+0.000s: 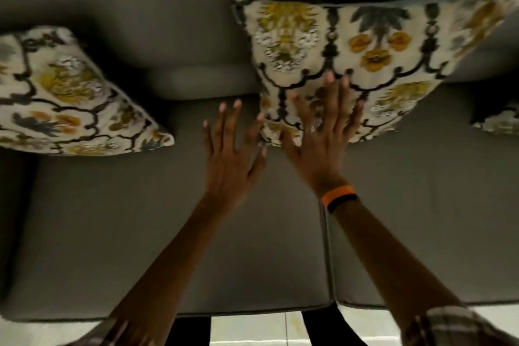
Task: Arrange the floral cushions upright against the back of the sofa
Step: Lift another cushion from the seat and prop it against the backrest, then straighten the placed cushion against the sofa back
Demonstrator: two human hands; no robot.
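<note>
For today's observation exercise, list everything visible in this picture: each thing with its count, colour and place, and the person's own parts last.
floral cushions: three, cream with yellow and dark print; left, centre, a corner at the right edge
sofa: one, grey, fills the view
floor: pale tiles, bottom edge
wristband: one, orange and black, right wrist
left hand: open, over the seat
right hand: open, flat on the centre cushion

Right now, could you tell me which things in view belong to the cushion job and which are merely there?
Part of the job:
middle floral cushion
left floral cushion
cushion corner at the right edge
sofa backrest
right hand, flat on the middle cushion
left hand, open

Just there:
orange wristband
tiled floor
</note>
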